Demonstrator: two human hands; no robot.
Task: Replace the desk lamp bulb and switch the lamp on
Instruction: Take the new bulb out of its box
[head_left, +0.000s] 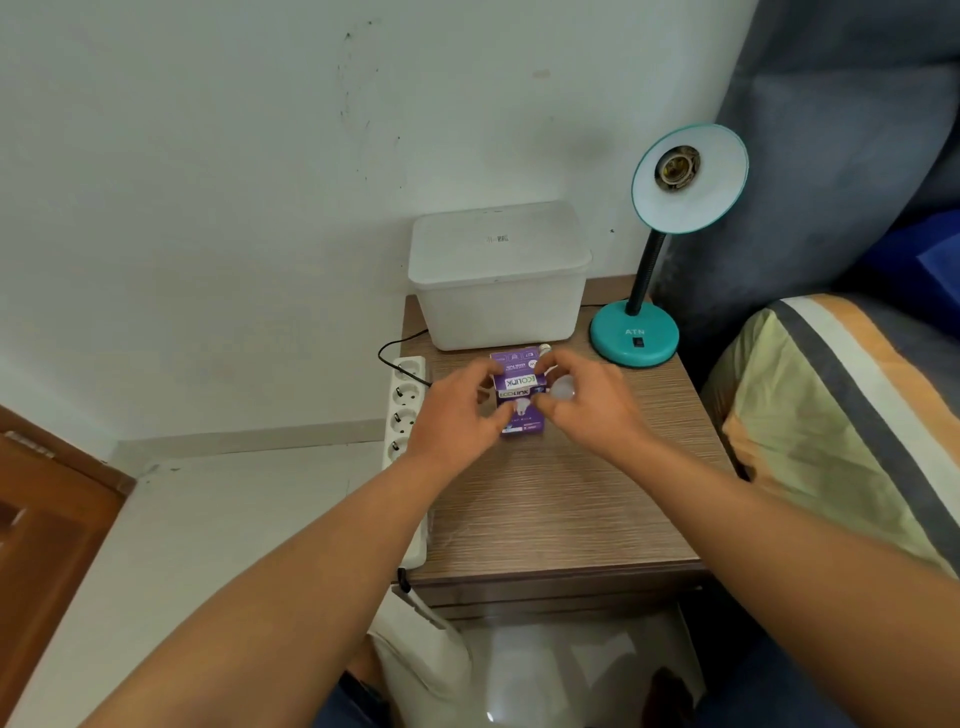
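A teal desk lamp (635, 335) stands at the back right of the wooden nightstand (561, 509). Its shade (711, 195) tilts toward me and the socket (677, 165) inside is bare. A purple bulb box (519, 387) lies in the middle of the nightstand. My left hand (457, 415) grips the box's left side. My right hand (587, 400) is at the box's right side, fingers curled around a white bulb (563, 388). A metal screw base (544, 347) peeks out behind the box. The lamp's black switch (637, 342) sits on its base.
A white lidded plastic bin (498, 275) stands at the back against the wall. A white power strip (402, 415) runs along the nightstand's left edge with a black cord (395, 345). A bed with a striped pillow (841, 415) and grey headboard (831, 156) borders the right side.
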